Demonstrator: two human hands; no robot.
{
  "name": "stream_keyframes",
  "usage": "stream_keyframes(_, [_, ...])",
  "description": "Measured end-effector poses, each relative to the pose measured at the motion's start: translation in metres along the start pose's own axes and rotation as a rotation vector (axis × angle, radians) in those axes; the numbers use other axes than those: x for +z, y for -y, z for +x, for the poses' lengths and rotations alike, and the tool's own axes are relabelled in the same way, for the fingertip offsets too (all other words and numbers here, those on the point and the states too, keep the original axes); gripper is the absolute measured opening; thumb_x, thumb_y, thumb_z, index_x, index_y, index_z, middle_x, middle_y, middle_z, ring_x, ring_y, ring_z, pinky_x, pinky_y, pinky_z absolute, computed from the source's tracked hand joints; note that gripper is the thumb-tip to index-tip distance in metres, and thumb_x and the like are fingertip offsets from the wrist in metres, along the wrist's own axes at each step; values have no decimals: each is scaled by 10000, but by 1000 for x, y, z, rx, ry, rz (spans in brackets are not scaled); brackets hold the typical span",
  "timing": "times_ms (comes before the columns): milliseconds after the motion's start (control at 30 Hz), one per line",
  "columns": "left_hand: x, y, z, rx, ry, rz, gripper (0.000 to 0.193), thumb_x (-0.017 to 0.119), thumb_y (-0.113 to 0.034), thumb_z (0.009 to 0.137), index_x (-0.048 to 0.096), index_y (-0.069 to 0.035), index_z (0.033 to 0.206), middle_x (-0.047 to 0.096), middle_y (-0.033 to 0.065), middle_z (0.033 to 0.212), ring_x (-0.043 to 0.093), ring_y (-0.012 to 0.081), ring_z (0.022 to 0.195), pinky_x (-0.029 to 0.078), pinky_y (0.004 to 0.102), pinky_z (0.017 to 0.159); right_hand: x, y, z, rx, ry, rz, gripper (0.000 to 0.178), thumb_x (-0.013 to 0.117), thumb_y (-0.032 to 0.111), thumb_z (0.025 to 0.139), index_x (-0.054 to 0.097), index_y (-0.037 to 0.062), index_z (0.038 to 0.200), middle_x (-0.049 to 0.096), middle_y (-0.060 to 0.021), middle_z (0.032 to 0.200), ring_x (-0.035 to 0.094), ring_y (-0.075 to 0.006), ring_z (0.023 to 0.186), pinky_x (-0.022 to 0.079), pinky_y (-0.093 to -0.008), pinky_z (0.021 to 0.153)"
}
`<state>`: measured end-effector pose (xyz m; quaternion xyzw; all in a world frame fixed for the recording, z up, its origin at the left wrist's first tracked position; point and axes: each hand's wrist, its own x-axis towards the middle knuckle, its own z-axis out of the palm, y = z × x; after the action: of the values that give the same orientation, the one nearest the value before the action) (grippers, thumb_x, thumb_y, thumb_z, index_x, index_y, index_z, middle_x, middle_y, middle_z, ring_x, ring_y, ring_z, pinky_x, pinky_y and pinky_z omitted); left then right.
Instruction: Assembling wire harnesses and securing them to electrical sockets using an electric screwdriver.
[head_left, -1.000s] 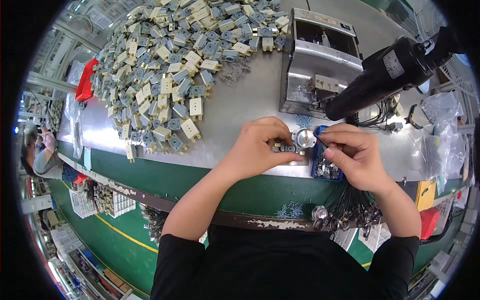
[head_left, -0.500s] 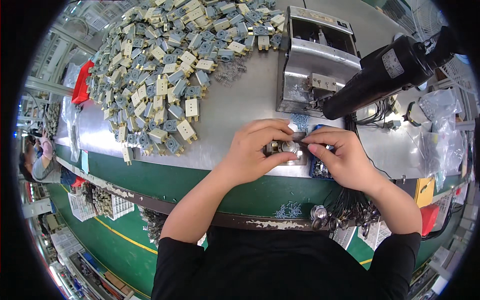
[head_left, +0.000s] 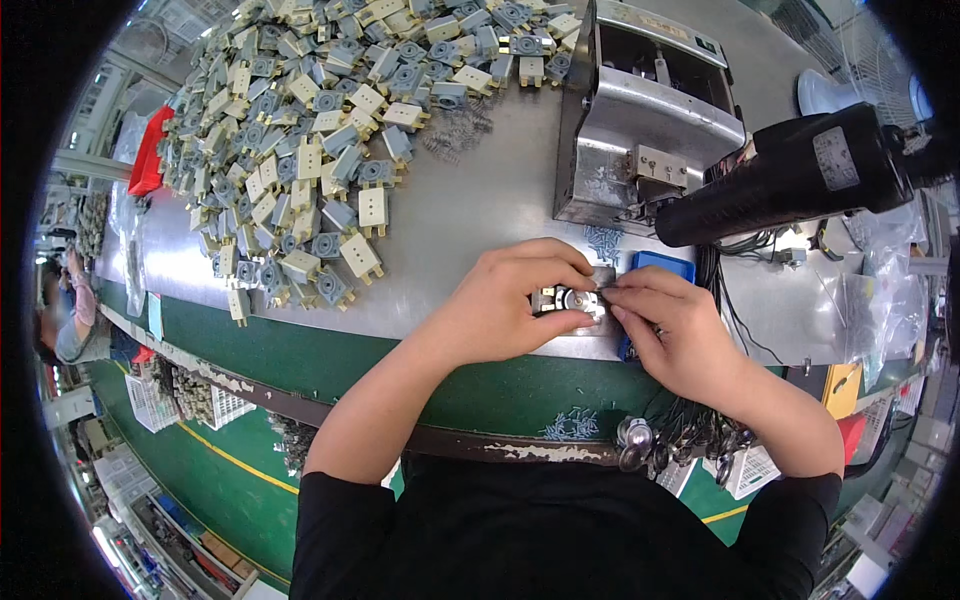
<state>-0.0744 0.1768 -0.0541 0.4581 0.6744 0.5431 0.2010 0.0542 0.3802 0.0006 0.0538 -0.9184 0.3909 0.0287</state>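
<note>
My left hand [head_left: 510,300] is closed around a small round metal-topped part [head_left: 574,301] with pale blocks at its left side, gripped between thumb and fingers. It is held low over a small metal plate [head_left: 597,345] at the bench's near edge. From the other side my right hand [head_left: 675,325] pinches at the right rim of that part; whatever lies between its fingertips is too small and covered to make out. Behind the right hand is a blue tray [head_left: 664,265], mostly hidden by it.
Grey and cream socket-like blocks [head_left: 310,160] are heaped at the left, beside loose springs [head_left: 455,130]. A metal machine [head_left: 650,120] and black cylinder [head_left: 780,180] stand at the back right. Small screws [head_left: 603,243] lie near the machine, more [head_left: 572,425] on the green edge.
The view has shifted slightly. My right fingertips have closed in against the part's right rim, and more of the blue tray shows behind the hand. The left hand keeps its grip.
</note>
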Motion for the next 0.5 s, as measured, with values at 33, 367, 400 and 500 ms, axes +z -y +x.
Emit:
stream_keyframes(33, [-1,0,1,-4,10,8,309,877,-80,769,755,-8,1044,738,127,1151,723,300,1064,565,383,933,-1,0,2,-16,12,-29,175,704,-57,883,747,-53,1052,715,-196,1039,722,-343,899,588,-379,787])
stream_keyframes(367, [-1,3,1,6,22,-19,319,895,-57,740,754,-8,1023,750,114,1087,734,296,1087,584,392,939,-6,-36,16,-280,66,-160,339,716,-97,734,748,-24,1064,721,-177,1055,724,-342,895,600,-402,785])
stream_keyframes(400, [-1,4,1,4,19,-20,319,895,-57,740,754,-8,1023,750,114,1087,734,296,1087,584,392,939,-5,-38,15,-313,62,-182,378,711,-102,705,744,-24,1073,721,-171,1057,723,-337,889,602,-405,779])
stream_keyframes(500, [1,4,2,5,12,-16,320,896,-48,733,752,-6,1016,752,117,1077,733,296,1093,585,391,941,-1,-35,8,-345,48,-205,420,706,-110,676,737,-30,1087,719,-165,1060,721,-332,877,602,-409,765])
